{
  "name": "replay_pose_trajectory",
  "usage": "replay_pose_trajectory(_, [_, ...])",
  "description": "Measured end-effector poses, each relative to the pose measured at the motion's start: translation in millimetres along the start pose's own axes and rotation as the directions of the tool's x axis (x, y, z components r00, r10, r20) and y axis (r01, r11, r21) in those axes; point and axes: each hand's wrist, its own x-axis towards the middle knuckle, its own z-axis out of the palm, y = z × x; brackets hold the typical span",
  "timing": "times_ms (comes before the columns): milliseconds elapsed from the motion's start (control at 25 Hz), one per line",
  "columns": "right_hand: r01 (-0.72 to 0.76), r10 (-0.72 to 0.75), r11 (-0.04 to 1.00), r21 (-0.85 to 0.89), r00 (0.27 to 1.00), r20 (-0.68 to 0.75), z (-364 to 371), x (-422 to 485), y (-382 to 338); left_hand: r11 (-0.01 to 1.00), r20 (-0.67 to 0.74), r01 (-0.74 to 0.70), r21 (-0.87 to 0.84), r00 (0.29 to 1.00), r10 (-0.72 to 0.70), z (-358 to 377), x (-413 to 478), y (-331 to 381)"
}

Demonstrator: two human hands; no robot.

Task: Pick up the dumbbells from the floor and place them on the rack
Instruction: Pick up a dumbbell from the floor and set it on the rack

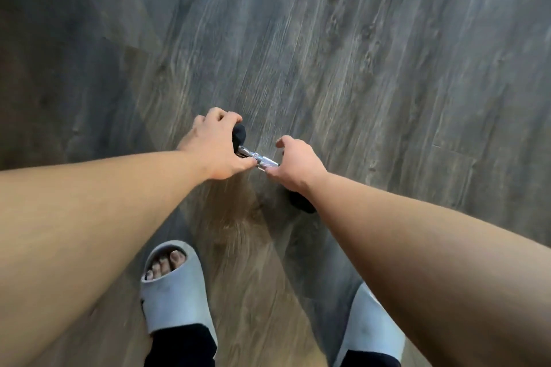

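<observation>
One dumbbell (262,160) with a knurled silver handle and black ends sits low over the wooden floor in the middle of the view. My left hand (216,146) covers its far black end, fingers curled over it and thumb at the handle. My right hand (298,164) is at the near part of the handle, thumb touching the metal and fingers bent above it. The near black end (302,202) shows partly beneath my right wrist. I cannot tell whether the dumbbell rests on the floor or is lifted. No rack is in view.
Grey-brown wood-look floor (372,53) fills the view. My feet in grey slippers stand near the bottom, the left one (174,286) and the right one (368,328), just behind the dumbbell.
</observation>
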Motion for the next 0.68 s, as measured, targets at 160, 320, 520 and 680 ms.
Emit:
replay_pose_trajectory(160, [0.081, -0.064, 0.98, -0.18, 0.993, 0.099, 13, 16, 0, 0.995, 0.012, 0.017, -0.102, 1.0, -0.016, 13, 19, -20])
replay_pose_trajectory(320, [0.096, -0.07, 0.979, -0.179, 0.986, 0.149, 13, 17, -3, 0.994, 0.027, -0.001, -0.108, 1.0, 0.004, 10, 21, -23])
replay_pose_trajectory(520, [0.103, -0.093, 0.988, -0.118, 0.992, 0.087, -24, -19, -54, 0.994, 0.004, -0.016, -0.106, 1.0, 0.016, -69, -4, -18])
replay_pose_trajectory(680, [0.146, -0.145, 0.988, -0.056, 0.989, 0.024, -82, -74, -134, 0.996, -0.052, -0.008, -0.088, 0.999, 0.003, -190, -62, -17])
